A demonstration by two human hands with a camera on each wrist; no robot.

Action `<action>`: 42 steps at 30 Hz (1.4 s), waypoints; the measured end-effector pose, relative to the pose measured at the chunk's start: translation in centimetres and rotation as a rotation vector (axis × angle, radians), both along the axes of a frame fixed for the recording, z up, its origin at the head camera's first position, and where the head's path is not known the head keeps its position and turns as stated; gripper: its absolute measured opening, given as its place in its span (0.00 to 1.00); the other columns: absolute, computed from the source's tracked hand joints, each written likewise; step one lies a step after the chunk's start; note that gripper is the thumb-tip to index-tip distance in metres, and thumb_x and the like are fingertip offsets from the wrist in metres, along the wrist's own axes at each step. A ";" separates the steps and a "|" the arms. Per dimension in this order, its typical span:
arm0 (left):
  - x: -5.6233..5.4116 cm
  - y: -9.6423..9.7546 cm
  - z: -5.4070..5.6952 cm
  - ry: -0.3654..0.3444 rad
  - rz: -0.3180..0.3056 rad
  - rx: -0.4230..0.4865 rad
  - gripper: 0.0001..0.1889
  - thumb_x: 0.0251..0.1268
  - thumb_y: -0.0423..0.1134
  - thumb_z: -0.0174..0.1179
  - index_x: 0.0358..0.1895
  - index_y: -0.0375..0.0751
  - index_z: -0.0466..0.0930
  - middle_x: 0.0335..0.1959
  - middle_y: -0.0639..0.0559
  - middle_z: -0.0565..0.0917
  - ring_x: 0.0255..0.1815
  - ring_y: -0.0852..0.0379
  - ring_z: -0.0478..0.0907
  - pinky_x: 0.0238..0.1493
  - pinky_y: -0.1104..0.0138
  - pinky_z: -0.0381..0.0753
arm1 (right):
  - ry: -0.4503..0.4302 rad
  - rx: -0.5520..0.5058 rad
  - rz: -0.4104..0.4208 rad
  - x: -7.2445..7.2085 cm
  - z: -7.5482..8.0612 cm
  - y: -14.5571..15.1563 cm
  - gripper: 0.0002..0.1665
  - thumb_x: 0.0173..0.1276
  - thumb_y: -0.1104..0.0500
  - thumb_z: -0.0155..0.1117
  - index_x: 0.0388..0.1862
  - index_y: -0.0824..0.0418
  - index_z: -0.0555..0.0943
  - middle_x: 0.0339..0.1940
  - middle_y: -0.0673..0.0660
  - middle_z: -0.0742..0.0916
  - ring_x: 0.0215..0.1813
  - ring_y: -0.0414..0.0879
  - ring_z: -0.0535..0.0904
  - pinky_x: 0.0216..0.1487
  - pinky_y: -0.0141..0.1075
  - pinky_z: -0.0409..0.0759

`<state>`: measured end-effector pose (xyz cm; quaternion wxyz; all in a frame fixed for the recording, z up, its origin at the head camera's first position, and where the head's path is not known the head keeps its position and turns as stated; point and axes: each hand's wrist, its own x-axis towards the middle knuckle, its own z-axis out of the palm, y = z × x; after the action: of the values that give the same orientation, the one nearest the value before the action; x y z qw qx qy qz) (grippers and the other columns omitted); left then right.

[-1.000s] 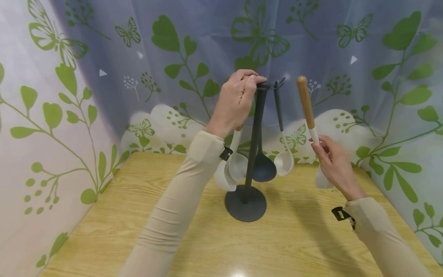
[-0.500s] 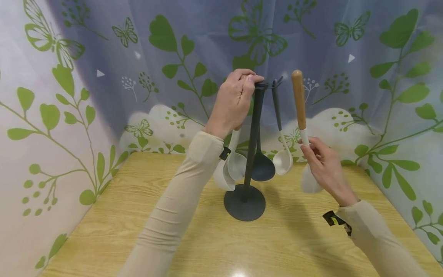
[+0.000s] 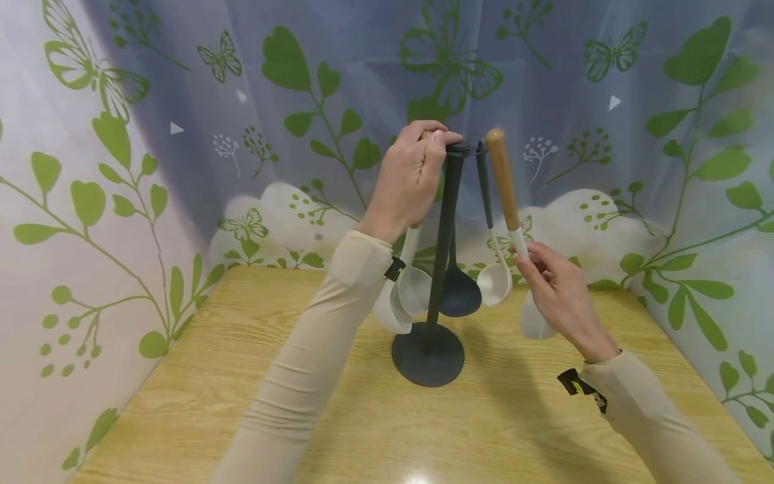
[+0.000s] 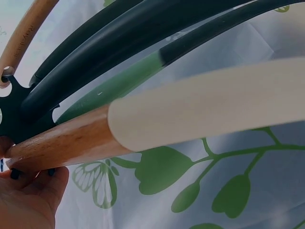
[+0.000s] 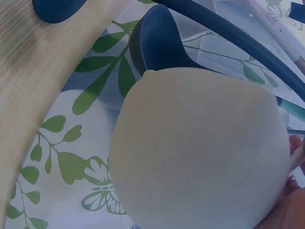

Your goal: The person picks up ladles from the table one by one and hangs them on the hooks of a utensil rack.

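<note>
My left hand [image 3: 411, 178] grips the top of a dark utensil stand [image 3: 447, 228]. In the left wrist view its fingertips curl around a wooden handle end [image 4: 62, 143] hanging there. My right hand [image 3: 559, 292] pinches the white neck of a wooden-handled utensil [image 3: 504, 185], handle up. This utensil's broad, rounded white head [image 5: 200, 148] fills much of the right wrist view. Its holed handle end [image 4: 14, 62] overlaps a hook at the stand's top in the left wrist view.
A dark ladle [image 3: 461, 294] and a small white ladle [image 3: 494, 284] hang from the stand. White utensils [image 3: 393, 309] hang at its left. The round base [image 3: 428, 370] stands on a wooden table [image 3: 272, 417]; a patterned curtain [image 3: 338, 40] hangs behind.
My right hand has moved left with the wooden-handled utensil, bringing its handle from well right of the stand to beside the small white ladle's handle. The left hand keeps its place on top.
</note>
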<state>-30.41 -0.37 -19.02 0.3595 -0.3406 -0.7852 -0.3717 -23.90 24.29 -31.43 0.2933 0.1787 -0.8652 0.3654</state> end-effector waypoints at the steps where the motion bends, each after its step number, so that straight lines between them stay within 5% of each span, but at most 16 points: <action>1: 0.0 0.0 0.0 0.005 -0.004 0.002 0.26 0.81 0.39 0.31 0.56 0.42 0.84 0.59 0.45 0.78 0.63 0.54 0.73 0.60 0.70 0.72 | 0.002 0.001 -0.004 0.0 0.0 0.0 0.15 0.76 0.56 0.56 0.56 0.57 0.82 0.29 0.55 0.83 0.27 0.38 0.71 0.27 0.27 0.68; 11: 0.2 0.0 0.0 -0.013 0.017 -0.029 0.25 0.82 0.40 0.31 0.58 0.43 0.83 0.62 0.46 0.76 0.63 0.53 0.72 0.62 0.69 0.71 | -0.044 0.024 0.011 -0.6 -0.4 -0.9 0.16 0.75 0.53 0.58 0.56 0.58 0.82 0.30 0.57 0.85 0.28 0.38 0.77 0.32 0.25 0.76; 23: 0.2 -0.1 0.0 -0.008 0.024 -0.039 0.25 0.81 0.40 0.31 0.58 0.44 0.82 0.62 0.46 0.76 0.63 0.52 0.72 0.61 0.69 0.72 | -0.095 0.000 0.057 -1.1 -0.9 -2.5 0.17 0.75 0.51 0.58 0.58 0.54 0.81 0.32 0.57 0.85 0.31 0.50 0.81 0.32 0.28 0.79; 42: 0.3 -0.4 -0.1 -0.024 0.045 -0.065 0.25 0.82 0.43 0.29 0.68 0.47 0.73 0.68 0.48 0.71 0.66 0.57 0.71 0.63 0.69 0.71 | -0.149 -0.058 0.042 -0.8 -1.6 -2.4 0.20 0.75 0.50 0.58 0.61 0.54 0.79 0.40 0.55 0.85 0.40 0.33 0.79 0.42 0.25 0.79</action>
<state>-30.11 -0.73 -19.16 0.3469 -0.3298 -0.8087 -0.3419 -24.74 21.87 -33.00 0.2254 0.1606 -0.8696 0.4088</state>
